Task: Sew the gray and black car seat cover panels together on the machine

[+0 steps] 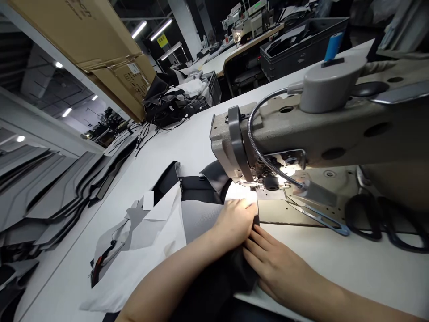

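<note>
A multi-panel fabric workpiece (200, 215) in black, gray and white lies rumpled across a pale worktop (311, 252), one end reaching the brightly lit needle area of a beige industrial sewing machine (284, 134). A gray textured panel sits mid-piece, with folded black sections (197, 190) beyond it. Creased white sheeting (150, 264) spreads to the left over gray cloth, a small white rectangular tag (148, 201) just beside its upper part.

Nearby are two hands (236, 219) (275, 259), one sewing machine (328, 134) and two loose hand tools (375, 205) (337, 226).
</note>
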{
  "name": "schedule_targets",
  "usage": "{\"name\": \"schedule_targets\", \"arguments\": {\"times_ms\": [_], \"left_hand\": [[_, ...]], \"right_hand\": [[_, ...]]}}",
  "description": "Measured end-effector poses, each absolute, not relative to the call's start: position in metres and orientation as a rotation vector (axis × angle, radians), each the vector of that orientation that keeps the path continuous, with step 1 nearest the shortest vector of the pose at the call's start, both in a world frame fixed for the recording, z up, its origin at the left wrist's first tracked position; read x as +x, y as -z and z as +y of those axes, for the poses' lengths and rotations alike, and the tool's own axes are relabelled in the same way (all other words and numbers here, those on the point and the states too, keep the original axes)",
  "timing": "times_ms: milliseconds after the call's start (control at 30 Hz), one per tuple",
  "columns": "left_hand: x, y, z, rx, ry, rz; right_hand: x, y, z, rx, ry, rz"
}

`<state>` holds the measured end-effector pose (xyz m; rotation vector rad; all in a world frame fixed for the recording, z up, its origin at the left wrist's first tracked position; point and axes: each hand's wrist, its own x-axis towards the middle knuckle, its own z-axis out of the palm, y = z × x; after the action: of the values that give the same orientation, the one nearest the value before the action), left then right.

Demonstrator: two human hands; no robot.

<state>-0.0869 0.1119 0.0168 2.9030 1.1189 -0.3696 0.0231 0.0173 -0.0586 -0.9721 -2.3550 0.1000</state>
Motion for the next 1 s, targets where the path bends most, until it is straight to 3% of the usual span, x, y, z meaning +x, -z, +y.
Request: {"name": "schedule_targets", "arguments": {"times_ms": [400, 567, 667, 833, 1000], "left_hand": [[-0.096, -0.022, 0.134, 2.956, 0.149, 1.195], [-0.136, -0.057, 0.124, 3.029, 0.391, 1.500], [-0.139, -0.070, 0.112, 3.103, 0.475, 1.431], [-0.102, -0.058, 0.087, 2.960, 0.595, 1.085], [-0.089, -0.048, 0.086, 2.827, 0.653, 1.049]], "right_hand": [[0.040, 0.047, 0.037, -1.135, -0.255, -2.290], [0.038, 0.057, 0.033, -1.095, -0.075, -2.261], [0.035, 0.060, 0.027, -1.013, 0.140, -2.258], [0.029, 0.057, 0.018, -0.947, 0.423, -2.267], [0.025, 0.056, 0.018, -1.005, 0.474, -2.268]]}}
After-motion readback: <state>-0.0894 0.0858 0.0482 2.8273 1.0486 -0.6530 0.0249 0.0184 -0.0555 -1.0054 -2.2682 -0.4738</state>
